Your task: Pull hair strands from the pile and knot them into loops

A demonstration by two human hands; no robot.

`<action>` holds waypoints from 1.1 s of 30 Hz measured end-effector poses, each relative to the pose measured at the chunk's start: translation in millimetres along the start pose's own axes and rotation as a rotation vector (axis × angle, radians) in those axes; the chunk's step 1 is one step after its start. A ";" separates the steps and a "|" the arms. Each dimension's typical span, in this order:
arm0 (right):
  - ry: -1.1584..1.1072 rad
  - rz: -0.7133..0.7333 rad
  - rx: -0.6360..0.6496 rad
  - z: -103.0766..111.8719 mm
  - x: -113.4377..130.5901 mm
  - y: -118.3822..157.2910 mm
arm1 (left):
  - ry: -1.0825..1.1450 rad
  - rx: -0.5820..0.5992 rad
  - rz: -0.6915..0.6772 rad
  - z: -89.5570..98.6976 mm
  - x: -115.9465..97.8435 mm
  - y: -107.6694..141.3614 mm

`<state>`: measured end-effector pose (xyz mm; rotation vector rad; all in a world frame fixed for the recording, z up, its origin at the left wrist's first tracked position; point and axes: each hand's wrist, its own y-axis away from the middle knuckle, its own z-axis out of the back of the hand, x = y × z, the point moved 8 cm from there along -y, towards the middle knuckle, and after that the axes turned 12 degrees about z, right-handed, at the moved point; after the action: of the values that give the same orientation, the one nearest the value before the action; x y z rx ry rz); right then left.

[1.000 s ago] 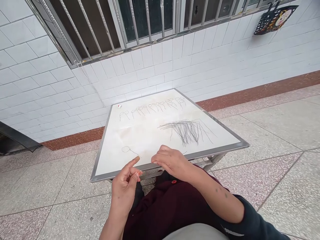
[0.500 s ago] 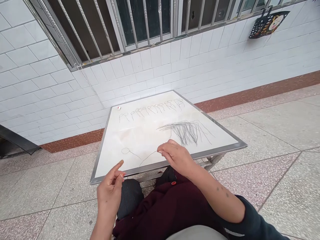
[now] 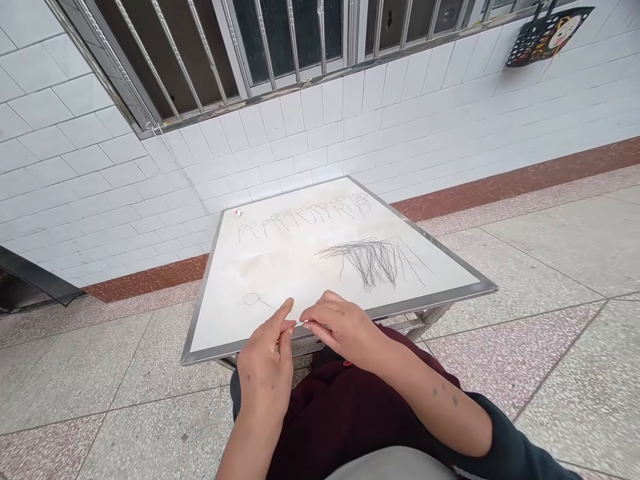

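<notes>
My left hand (image 3: pixel 267 363) and my right hand (image 3: pixel 347 330) meet over the near edge of the white table. Both are pinched closed on one thin wire (image 3: pixel 300 324), a short bit of which shows between the fingertips. Left of them lies a looped wire (image 3: pixel 251 299) with a straight tail. A loose bundle of dark thin wires (image 3: pixel 373 263) is spread on the tabletop beyond my right hand. Further back, several looped wires (image 3: pixel 305 215) lie in a row.
The white table (image 3: pixel 280 263) has a grey metal rim. A small white-and-red object (image 3: pixel 239 213) sits at its far left corner. Behind stands a tiled wall (image 3: pixel 310 140) with a barred window (image 3: pixel 290 47). A black basket (image 3: pixel 545 37) hangs at upper right.
My left hand has moved right and up to meet my right hand, and now pinches the wire too. My right hand has come slightly down and left with the wire.
</notes>
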<state>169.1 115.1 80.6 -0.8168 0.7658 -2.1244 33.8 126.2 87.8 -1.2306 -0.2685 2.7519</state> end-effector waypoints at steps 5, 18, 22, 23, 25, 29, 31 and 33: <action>-0.084 -0.104 -0.021 -1.1 -5.9 1.5 | 0.067 0.005 0.077 0.4 5.9 -1.0; -0.160 -0.400 -0.170 -6.3 -13.4 10.7 | 0.041 -0.021 -0.062 -5.8 -2.8 5.1; -0.235 -0.526 -0.191 -11.8 -18.2 15.5 | 0.054 -0.059 -0.090 -8.5 -1.4 7.6; -0.257 -0.542 -0.191 -12.5 -19.3 16.2 | 0.057 -0.063 -0.091 -8.4 -0.4 7.7; -0.295 -0.530 -0.168 -13.3 -19.2 15.1 | 0.065 -0.041 -0.069 -8.1 2.8 7.0; -0.339 -0.442 -0.112 -11.4 -14.1 9.7 | 0.144 0.025 0.074 -3.4 14.8 5.2; -0.353 -0.434 -0.122 -9.7 -13.5 9.4 | 0.191 0.024 0.114 0.6 17.3 6.1; -0.368 -0.446 -0.135 -9.6 -14.4 10.4 | 0.203 0.017 0.102 3.2 15.6 7.3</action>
<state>173.9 123.1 62.7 -1.5179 0.5709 -2.2134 20.8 121.4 77.0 -1.5449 -0.1668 2.6760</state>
